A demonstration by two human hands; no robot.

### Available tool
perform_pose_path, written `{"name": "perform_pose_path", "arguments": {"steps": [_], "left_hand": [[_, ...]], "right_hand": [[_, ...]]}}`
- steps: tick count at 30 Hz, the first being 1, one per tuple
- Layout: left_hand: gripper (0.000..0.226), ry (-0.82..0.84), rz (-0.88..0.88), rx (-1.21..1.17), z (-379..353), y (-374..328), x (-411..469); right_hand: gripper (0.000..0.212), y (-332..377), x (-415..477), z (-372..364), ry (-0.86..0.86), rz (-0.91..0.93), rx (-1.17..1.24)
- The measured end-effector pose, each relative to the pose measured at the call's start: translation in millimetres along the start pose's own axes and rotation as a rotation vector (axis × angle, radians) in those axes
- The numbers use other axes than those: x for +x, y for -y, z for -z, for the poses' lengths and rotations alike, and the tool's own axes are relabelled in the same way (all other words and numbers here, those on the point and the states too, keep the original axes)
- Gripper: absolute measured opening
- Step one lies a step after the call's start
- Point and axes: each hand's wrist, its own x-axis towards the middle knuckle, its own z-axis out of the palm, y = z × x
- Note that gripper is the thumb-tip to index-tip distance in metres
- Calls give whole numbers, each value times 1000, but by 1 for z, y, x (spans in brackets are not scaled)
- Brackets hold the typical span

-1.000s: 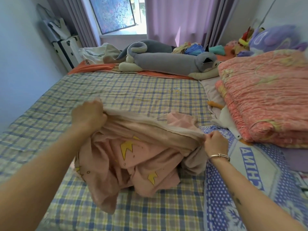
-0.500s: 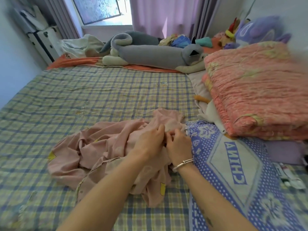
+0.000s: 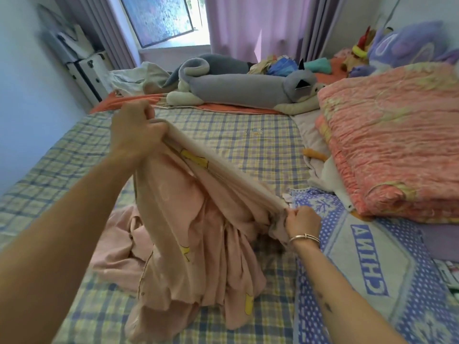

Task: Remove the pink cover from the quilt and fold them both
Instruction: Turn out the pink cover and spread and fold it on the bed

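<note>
At 10 o'clock, fingers [image 3: 149, 114] of the left hand [image 3: 135, 130] are curled tight round a bunched edge of the pink cover [image 3: 198, 244], clamped on cloth, fist raised above the bed. At 4 o'clock, fingers [image 3: 294, 214] of the right hand [image 3: 301, 220] pinch the other end of the same edge. That fist sits lower, near the mattress, bracelet [image 3: 304, 237] on the wrist

Edge runs taut between the two fists, high at left, low at right. Rest of the cover hangs off it in loose pleats and pools on the plaid sheet [image 3: 236, 135] from centre down to 6 o'clock, one lobe spilling out to 8 o'clock. Yellow prints show; can't tell which face is out

My read: the quilt [image 3: 392, 145] is the pink-orange quilted stack at 2–3 o'clock, well apart from the cover, lying in folded layers. The cover hangs thin, nothing bulky inside, so removal looks done and the quilt fold looks done

Left to do: the cover itself. One edge stretched, no corners matched, no fold in it yet. I'd put the task past halfway, last item open

Around: blue dotted blanket [image 3: 372, 269] at 4–5 o'clock just beside the right hand, grey plush [image 3: 238, 89] at 12 o'clock, window [image 3: 161, 18] at 11 o'clock
</note>
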Motion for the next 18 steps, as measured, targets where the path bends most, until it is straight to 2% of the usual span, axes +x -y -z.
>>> {"name": "perform_pose_path", "arguments": {"steps": [2, 3, 5, 6, 8, 11, 13, 18], "left_hand": [[11, 60, 77, 189, -6, 14, -2], [21, 140, 95, 345, -14, 19, -9], [48, 364, 12, 658, -39, 24, -29], [60, 455, -74, 717, -56, 21, -44], [63, 569, -279, 633, -91, 7, -76], [38, 572, -474, 383, -126, -16, -110], [22, 522, -444, 275, -136, -12, -106], [9, 677, -316, 200, -140, 6, -91]], "right_hand": [[30, 10, 1, 3, -44, 28, 77], [27, 19, 0, 6, -60, 73, 118], [24, 38, -7, 11, -79, 213, 154], [23, 46, -13, 12, -82, 282, 157], [23, 56, -24, 10, -76, 388, 174], [22, 59, -38, 3, -72, 452, 228], [23, 56, -44, 0, -66, 471, 242], [30, 44, -40, -8, -2, 432, -15]]}}
